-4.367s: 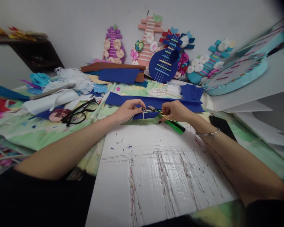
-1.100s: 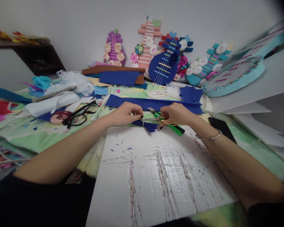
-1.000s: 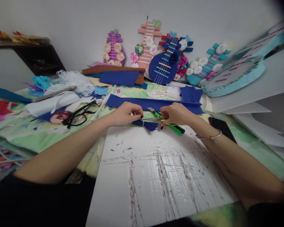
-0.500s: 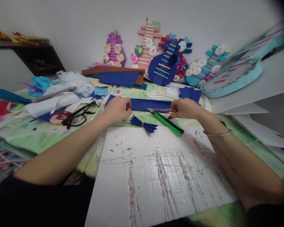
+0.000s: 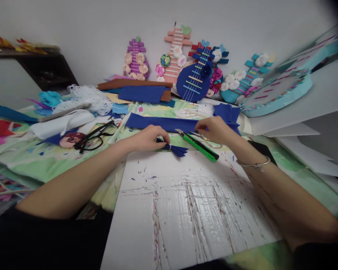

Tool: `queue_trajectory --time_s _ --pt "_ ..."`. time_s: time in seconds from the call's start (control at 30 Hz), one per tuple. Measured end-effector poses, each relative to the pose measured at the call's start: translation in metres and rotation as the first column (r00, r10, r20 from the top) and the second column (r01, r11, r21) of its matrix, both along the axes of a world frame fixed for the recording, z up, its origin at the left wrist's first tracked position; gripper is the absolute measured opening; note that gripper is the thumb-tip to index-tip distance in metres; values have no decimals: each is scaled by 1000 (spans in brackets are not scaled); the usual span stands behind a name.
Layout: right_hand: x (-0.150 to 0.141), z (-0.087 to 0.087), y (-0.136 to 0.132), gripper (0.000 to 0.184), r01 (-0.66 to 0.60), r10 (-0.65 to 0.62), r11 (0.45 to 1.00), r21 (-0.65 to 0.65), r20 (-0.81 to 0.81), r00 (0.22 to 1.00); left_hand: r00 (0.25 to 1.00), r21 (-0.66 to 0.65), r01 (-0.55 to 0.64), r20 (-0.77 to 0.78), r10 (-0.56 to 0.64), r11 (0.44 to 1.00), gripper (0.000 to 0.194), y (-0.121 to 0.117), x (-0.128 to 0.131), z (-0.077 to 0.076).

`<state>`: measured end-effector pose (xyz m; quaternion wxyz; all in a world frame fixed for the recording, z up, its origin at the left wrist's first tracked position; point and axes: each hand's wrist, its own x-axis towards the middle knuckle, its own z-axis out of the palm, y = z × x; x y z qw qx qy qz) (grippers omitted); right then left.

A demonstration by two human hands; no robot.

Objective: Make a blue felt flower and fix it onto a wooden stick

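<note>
My left hand (image 5: 152, 137) closes its fingertips on the left end of a dark blue paper bow (image 5: 178, 150), which is pinched at its middle. The bow's left half is mostly hidden by the fingers. Just above a pair of gold-handled scissors (image 5: 215, 145) hangs my right hand (image 5: 212, 128), its fingers loosely bent and apart, seemingly holding nothing. Between the hands, a green utility knife (image 5: 201, 147) lies slanted with its blade out. Behind them stretches a long folded blue paper strip (image 5: 163, 122), partly covered by the right hand.
A scored white board (image 5: 180, 210) covers the near table. Eyeglasses (image 5: 94, 138), white yarn (image 5: 86, 98) and a white roll (image 5: 62, 123) lie at left. Paper sheets (image 5: 141, 93) are stacked behind. Decorated paper lutes (image 5: 193, 82) lean on the wall; white boards (image 5: 307, 97) stand at right.
My left hand has left the blue strip and come down right onto the bow. My right hand has let go of the scissors' handles and shifted slightly left; the scissors now lie down.
</note>
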<state>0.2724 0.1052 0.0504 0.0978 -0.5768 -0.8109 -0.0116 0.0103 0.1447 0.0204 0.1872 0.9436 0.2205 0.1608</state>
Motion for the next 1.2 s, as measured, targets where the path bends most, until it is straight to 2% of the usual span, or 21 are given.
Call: queue_trajectory --time_s 0.1,0.2,0.33,0.47,0.73,0.9,1.2 --pt "-37 -10 -14 18 -176 165 983 -51 -168 972 1000 2 -5 9 5 1000 16 0 1 -2" --pt "-60 -24 -22 15 -295 286 954 -46 -150 947 1000 20 -9 26 8 1000 16 1 2 -5" --pt "-65 -42 -19 14 -257 242 966 -29 -244 939 999 28 -6 46 4 1000 15 0 3 -6" --pt "-61 -51 -14 10 -211 179 976 -49 -366 913 1000 39 -10 20 9 999 17 -1 4 -7" --pt "-62 -41 -19 14 -213 188 976 -35 -349 918 999 55 1 34 -3 998 15 -1 5 -9" --pt "-61 -33 -20 16 -175 150 983 -50 -325 934 999 70 -7 40 5 998 13 -2 7 -10" --pt "-64 -38 -20 12 -192 187 981 4 -240 952 999 90 -32 34 29 995 12 -4 9 -11"
